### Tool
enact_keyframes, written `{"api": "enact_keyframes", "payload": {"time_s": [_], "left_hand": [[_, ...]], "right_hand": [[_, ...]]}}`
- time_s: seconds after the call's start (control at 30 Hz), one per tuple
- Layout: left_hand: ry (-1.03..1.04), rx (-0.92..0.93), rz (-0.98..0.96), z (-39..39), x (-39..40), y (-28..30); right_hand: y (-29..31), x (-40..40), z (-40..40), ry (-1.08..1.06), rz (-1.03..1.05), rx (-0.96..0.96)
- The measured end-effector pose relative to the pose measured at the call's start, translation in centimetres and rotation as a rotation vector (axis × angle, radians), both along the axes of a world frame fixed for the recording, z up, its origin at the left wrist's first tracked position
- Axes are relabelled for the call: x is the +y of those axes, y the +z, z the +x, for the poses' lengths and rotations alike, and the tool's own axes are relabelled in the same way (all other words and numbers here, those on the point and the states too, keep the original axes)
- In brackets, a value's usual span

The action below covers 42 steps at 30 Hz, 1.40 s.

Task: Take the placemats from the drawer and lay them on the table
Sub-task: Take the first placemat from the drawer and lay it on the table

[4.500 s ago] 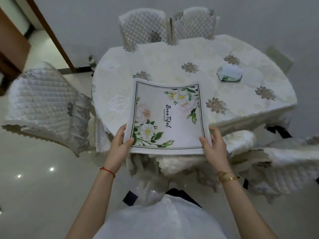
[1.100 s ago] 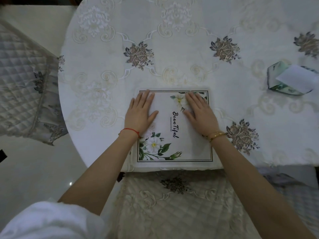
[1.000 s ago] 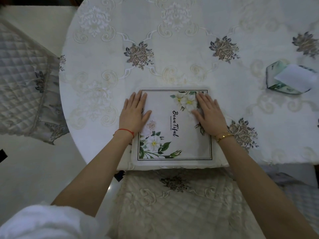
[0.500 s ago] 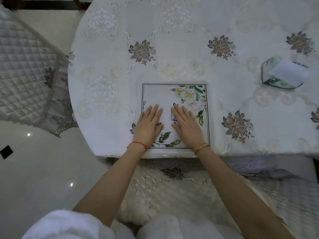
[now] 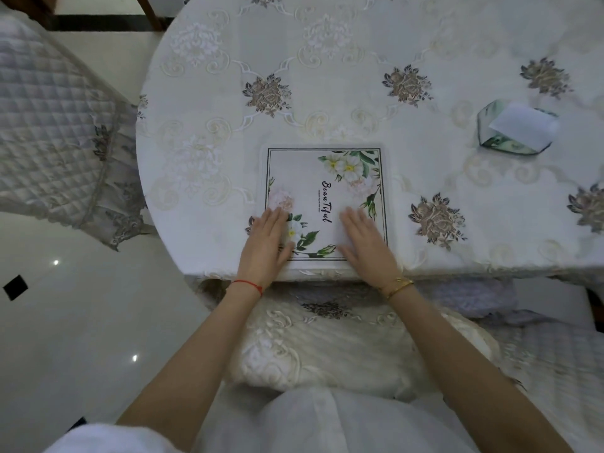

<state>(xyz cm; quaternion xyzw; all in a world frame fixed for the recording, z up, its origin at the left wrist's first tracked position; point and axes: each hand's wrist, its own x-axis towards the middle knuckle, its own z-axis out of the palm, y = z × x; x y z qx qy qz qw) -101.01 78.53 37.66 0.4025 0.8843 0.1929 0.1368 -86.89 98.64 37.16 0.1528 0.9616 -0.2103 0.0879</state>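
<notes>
1. Placemat (image 5: 327, 191) lies flat at centre frame, near the worktop's (image 5: 359, 44) lower edge.
2. Left hand (image 5: 266, 243) covers its lower-left corner; right hand (image 5: 367, 246) hides the lower-right corner.
3. Grip: both hands flat, fingers spread, holding nothing.
4. Tissue box (image 5: 516, 130) at upper right, detail blurred.

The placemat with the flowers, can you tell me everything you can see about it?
The placemat is square and pale, with a thin dark border line, white and pink flowers with green leaves in two corners, and the word "Beautiful" in black script. It lies flat on the tablecloth by the table's near edge. The left hand and right hand rest flat, open, on its near corners.
</notes>
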Motion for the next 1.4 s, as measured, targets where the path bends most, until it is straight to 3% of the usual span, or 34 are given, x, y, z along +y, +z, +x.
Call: {"api": "enact_keyframes", "payload": {"time_s": [0.17, 0.37, 0.53, 0.7, 0.87, 0.97, 1.2, 1.4], "left_hand": [[-0.067, -0.015, -0.105, 2.5, 0.0, -1.2], [-0.108, 0.015, -0.163, 0.7, -2.5, -1.5], [-0.018, -0.025, -0.149, -0.5, -2.8, -1.0], [-0.047, -0.036, -0.036, -2.2, 1.3, 0.1], [-0.055, -0.053, -0.112, -4.7, 5.1, -0.7], [-0.033, -0.05, -0.131, -5.2, 4.2, -1.6], [-0.04, 0.023, -0.112, -7.2, 1.6, -2.0], [-0.083, 0.003, -0.087, -9.9, 8.4, -1.8]], "right_hand": [[-1.3, -3.7, -0.3, 0.043, 0.065, -0.071], [-1.0, 0.3, 4.1, -0.046, 0.063, -0.112], [0.3, 2.9, 5.6, -0.18, 0.013, -0.076], [0.8, 2.4, -0.6, -0.074, 0.02, 0.036], [-0.3, 1.5, -7.8, 0.009, 0.015, -0.007], [-1.3, 2.3, -7.6, 0.03, 0.059, -0.036], [-0.7, 7.0, -2.3, -0.159, 0.076, 0.018], [-0.6, 5.9, -11.3, -0.077, 0.03, 0.072]]}}
